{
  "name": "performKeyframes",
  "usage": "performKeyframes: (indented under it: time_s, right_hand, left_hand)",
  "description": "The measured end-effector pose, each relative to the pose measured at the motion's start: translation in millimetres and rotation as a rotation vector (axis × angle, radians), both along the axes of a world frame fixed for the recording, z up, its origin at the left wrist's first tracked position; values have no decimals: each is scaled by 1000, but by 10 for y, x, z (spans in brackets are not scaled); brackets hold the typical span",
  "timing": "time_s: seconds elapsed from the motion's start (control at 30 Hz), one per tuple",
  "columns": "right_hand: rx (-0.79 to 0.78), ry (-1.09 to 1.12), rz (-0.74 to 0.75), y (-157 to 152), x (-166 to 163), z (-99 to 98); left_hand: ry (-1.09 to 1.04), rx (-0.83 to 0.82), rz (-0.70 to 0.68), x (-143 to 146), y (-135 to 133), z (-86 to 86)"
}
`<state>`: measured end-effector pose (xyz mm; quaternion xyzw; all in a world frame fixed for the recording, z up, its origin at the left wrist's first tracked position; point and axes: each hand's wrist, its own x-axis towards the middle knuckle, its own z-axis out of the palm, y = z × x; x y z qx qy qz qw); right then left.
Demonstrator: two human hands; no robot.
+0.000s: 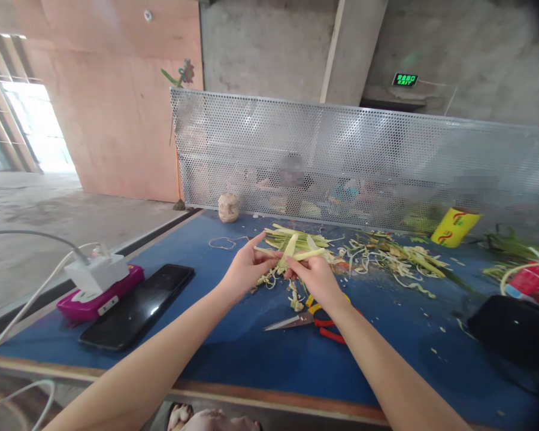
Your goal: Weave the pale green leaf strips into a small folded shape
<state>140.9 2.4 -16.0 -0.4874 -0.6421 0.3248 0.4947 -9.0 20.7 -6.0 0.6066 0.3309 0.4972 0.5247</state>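
Note:
Pale green plant strips [312, 254] cross between my two hands above the table. My left hand [248, 263] comes in from the left, its thumb and fingers pinched on the strips, index finger reaching forward. From the other side my right hand [315, 276] closes its fingers on the same strips. The exact hold is partly hidden where the fingertips meet. Behind my hands lies a bunch of green stalks [303, 239]. Scissors [291, 322] with red and yellow handles rest below my right hand, partly covered by my wrist.
Shredded peelings [386, 254] litter the blue table [233, 353]. A black phone [137, 308] and a purple power strip [130, 280] lie left. A beige roll [229, 208] and a yellow packet [454, 227] stand near the perforated metal screen [251, 131]. At right sits a black item [514, 329].

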Motion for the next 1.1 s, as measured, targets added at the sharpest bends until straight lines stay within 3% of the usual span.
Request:
performKeyframes:
  time_s: [0.2, 0.67, 0.97, 1.1]
  right_hand:
    - [11, -50, -13, -18, -2, 12]
    - [36, -16, 21, -39, -32, 36]
    - [-10, -40, -9, -24, -10, 28]
    - [-20, 65, 38, 11, -7, -5]
  left_hand:
    - [-70, -61, -37, -13, -1, 3]
    - [56, 92, 17, -31, 34, -37]
    - [-111, -175, -16, -22, -21, 27]
    - [-203, -173, -70, 6, -35, 11]
